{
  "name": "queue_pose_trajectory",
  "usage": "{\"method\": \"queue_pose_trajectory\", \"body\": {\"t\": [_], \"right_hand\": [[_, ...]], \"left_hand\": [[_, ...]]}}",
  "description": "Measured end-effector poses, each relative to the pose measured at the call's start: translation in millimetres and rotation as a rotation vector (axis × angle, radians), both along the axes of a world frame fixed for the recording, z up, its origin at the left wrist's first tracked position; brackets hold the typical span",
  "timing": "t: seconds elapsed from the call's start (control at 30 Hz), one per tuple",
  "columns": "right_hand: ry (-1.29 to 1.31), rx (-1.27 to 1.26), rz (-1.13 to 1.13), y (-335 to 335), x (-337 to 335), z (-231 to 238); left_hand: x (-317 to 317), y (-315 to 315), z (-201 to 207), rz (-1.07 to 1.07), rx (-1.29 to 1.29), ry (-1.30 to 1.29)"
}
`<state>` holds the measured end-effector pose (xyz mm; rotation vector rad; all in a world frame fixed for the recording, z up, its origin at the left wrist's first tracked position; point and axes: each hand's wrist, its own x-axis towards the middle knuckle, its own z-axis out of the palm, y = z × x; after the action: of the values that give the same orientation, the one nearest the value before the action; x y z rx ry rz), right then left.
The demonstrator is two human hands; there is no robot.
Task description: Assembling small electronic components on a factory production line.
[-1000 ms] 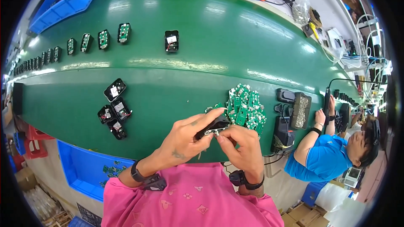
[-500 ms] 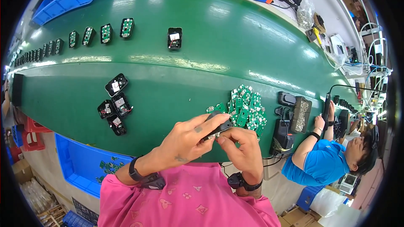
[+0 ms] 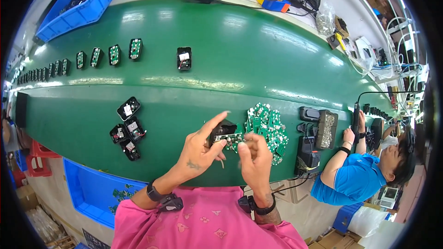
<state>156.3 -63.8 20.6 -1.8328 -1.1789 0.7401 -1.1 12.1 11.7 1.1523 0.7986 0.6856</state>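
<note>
Bright, even overhead light; the green conveyor belt (image 3: pixel 277 64) throws back soft white glare patches along its far half and a pale streak down its centre line, with only faint shadows under the parts lying on it. Heavy fisheye bend: the belt's straight edges curve hard toward the rim, and beyond its ends the frame falls into a black circular vignette. Sharp at the belt's near edge by both hands; the small stuff toward its far left end goes soft and smeared, and the clutter past its far right end is slightly blown out.
</note>
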Motion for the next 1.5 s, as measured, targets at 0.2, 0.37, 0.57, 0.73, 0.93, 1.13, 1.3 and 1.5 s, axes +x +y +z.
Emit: {"method": "queue_pose_trajectory", "body": {"t": [0.2,0.37,0.57,0.73,0.93,1.13,1.3,1.5], "right_hand": [[0.692,-0.055,-0.039,4.5,9.2,-12.3],[0.630,0.155,-0.119,-3.9,4.7,-12.1],[0.592,0.084,-0.099,-2.5,9.0,-16.3],[0.571,0.027,-0.035,1.1,21.3,-9.5],[0.295,0.027,0.108,-1.8,6.2,1.3],[-0.050,0.156,0.213,1.4,6.5,3.0],[-0.165,0.220,0.098,8.6,-3.4,10.1],[-0.308,0.195,0.163,4.8,-4.6,-2.2]], "left_hand": [[-11.0,9.9,-1.8,-0.313,-0.083,-0.068],[-2.5,16.9,2.2,-0.350,-0.002,0.067],[-1.9,9.7,-6.3,-0.236,-0.086,-0.116],[2.8,10.1,0.0,-0.251,0.026,-0.084],[15.3,1.6,-16.6,0.052,0.532,0.064],[20.7,-0.7,-15.3,0.131,0.601,0.104],[7.2,-1.5,-13.3,-0.046,0.066,-0.152],[8.9,-4.7,-17.2,0.003,0.050,-0.114]]}}
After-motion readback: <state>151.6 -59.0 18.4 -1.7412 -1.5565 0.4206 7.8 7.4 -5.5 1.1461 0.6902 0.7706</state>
